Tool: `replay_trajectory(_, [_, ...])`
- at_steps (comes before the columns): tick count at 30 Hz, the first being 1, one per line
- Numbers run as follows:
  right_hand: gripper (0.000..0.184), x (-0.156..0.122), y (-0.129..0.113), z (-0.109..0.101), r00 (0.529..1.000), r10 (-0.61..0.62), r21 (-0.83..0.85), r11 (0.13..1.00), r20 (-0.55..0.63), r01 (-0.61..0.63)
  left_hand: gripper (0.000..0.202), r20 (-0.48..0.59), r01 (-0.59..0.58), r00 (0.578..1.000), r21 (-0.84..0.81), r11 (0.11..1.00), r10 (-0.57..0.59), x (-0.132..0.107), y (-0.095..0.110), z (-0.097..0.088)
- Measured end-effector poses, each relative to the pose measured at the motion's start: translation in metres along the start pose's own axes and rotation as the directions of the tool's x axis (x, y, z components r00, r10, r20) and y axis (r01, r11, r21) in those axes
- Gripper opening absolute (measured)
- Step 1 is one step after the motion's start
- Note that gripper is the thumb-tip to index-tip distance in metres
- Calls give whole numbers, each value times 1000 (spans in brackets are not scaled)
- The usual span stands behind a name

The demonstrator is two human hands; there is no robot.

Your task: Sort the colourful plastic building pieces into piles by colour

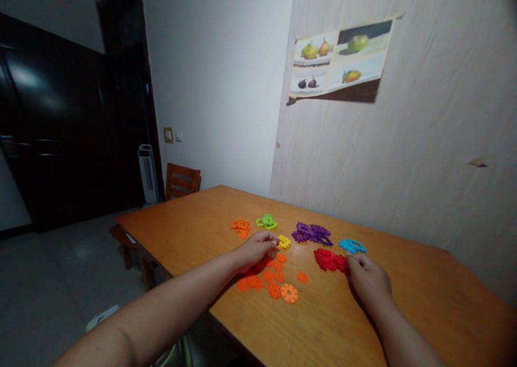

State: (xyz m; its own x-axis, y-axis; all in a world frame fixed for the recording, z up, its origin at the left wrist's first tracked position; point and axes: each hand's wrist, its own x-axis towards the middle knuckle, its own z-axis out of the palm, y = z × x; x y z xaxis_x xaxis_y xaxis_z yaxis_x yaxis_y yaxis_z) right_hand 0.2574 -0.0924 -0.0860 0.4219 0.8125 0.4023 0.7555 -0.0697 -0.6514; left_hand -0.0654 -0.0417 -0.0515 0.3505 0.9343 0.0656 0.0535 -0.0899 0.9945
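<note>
Flat plastic snowflake pieces lie sorted by colour on the wooden table (pixel 194 232). My left hand (pixel 255 248) rests curled above the loose orange pieces (pixel 278 283), its fingertips pinched next to the yellow piece (pixel 284 242). What it pinches is hidden. My right hand (pixel 367 278) lies knuckles up, its fingertips touching the right end of the red pile (pixel 329 260), just below the blue pieces (pixel 352 245). Farther back sit a purple pile (pixel 312 233), a green pile (pixel 266 221) and a darker orange pile (pixel 240 227).
The table's long side runs along a pale wall (pixel 424 157) carrying a fruit poster (pixel 339 60). A wooden chair (pixel 182 181) stands at the far end, with a white tower heater (pixel 147 173) and dark cabinets (pixel 52 124) behind it. Grey floor lies to the left.
</note>
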Motion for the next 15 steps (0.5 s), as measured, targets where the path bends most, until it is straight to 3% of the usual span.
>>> replay_trajectory(4, [50,-1,0,0,1000,-11,2,1000,-12,11,13,-99,-77,991,109,991,87,30,13,-1])
replay_trajectory(8, [49,-3,-3,-1,1000,-10,23,1000,-18,10,9,-3,-87,996,340,936,94,50,16,2])
replay_trajectory(15, [50,-3,3,1,1000,6,-5,1000,20,-6,18,136,-118,990,638,761,39,24,7,7])
